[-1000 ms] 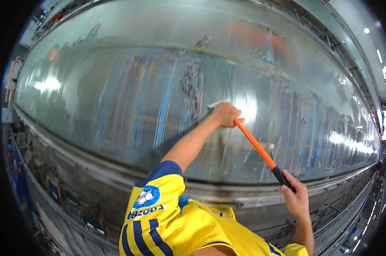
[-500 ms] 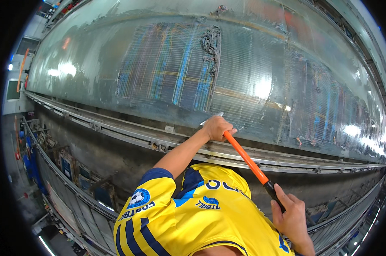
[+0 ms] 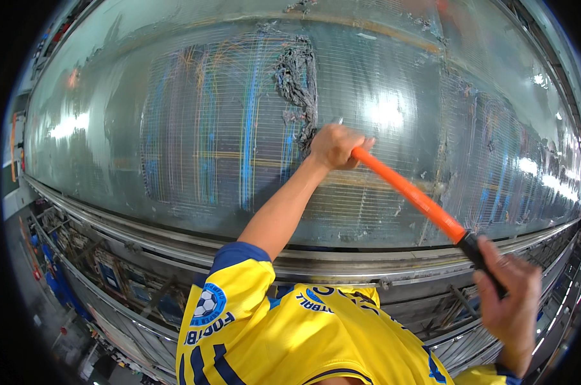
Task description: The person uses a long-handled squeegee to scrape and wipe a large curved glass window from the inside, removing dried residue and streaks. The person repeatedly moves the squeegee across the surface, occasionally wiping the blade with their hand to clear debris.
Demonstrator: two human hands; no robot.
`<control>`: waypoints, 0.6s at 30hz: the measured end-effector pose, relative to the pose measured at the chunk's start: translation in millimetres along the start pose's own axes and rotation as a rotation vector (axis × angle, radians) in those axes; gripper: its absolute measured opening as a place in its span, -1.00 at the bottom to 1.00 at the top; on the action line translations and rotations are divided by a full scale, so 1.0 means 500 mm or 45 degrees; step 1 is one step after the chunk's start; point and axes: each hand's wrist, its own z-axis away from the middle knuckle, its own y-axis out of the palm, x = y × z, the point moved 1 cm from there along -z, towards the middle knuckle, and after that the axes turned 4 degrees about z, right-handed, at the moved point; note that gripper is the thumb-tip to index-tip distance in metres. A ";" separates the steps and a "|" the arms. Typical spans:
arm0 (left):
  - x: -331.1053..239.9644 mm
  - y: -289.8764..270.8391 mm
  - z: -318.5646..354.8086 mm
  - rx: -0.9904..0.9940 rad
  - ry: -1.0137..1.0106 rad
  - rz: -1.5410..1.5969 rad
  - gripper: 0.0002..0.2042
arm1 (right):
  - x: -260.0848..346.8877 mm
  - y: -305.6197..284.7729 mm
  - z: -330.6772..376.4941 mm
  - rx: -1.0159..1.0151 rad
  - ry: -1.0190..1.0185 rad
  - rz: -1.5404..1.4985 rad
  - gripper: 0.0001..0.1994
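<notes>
My left hand [image 3: 335,146] is closed round the front end of a long-handled scraper [image 3: 409,194] with an orange shaft. A small metal edge pokes out beyond the fingers; the rest of the scraper's head is hidden. My right hand [image 3: 512,285] grips the black rear end of the shaft, low at the right. The tool slants over a wide, glossy grey-green sheet-covered surface [image 3: 374,77]. Just left of my left hand, crumpled grey residue [image 3: 297,77] runs in a ragged strip. Left of it lies a patch of blue and yellow streaks [image 3: 223,128] with fine lines.
A metal rail [image 3: 316,262] runs along the near edge of the surface, close to my body. Another streaked patch [image 3: 489,154] lies to the right. Framework and racks [image 3: 120,276] stand beyond the rail at lower left. Bright reflections cover parts of the sheet.
Both hands and the scraper have moved; my left hand is farther in from the near edge, beside the residue, and my right hand is farther right. The view has shifted forward over the surface.
</notes>
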 end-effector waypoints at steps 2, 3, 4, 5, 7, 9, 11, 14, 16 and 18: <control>0.055 0.007 -0.068 -0.029 -0.012 0.008 -0.50 | -0.014 -0.052 -0.082 0.127 0.143 -0.083 -0.51; 0.084 0.003 -0.091 -0.040 -0.030 -0.013 -0.50 | -0.031 -0.066 -0.128 0.107 0.088 -0.042 -0.52; 0.112 -0.004 -0.110 -0.053 -0.050 -0.034 -0.50 | -0.050 -0.076 -0.169 0.080 0.019 -0.036 -0.52; 0.141 0.001 -0.139 -0.081 -0.050 -0.016 -0.50 | -0.066 -0.084 -0.204 0.034 -0.037 -0.052 -0.52; 0.188 0.010 -0.220 -0.144 -0.023 0.025 -0.50 | -0.089 -0.107 -0.265 -0.059 -0.099 -0.132 -0.51; 0.253 -0.005 -0.291 -0.125 0.005 -0.025 -0.53 | -0.067 -0.111 -0.318 -0.184 -0.009 -0.374 -0.54; 0.322 -0.077 -0.305 -0.093 -0.018 -0.177 -0.57 | -0.092 -0.083 -0.392 -0.277 -0.158 -0.309 -0.63; 0.357 -0.080 -0.328 0.004 0.051 -0.338 -0.63 | -0.084 -0.076 -0.418 -0.174 0.237 -0.342 -0.65; 0.342 -0.055 -0.312 0.065 0.031 -0.471 -0.64 | -0.157 0.015 -0.383 -0.096 0.198 -0.500 -0.63; 0.298 -0.041 -0.299 0.280 0.127 -0.443 -0.79 | -0.212 0.144 -0.292 -0.235 0.146 -0.621 -0.62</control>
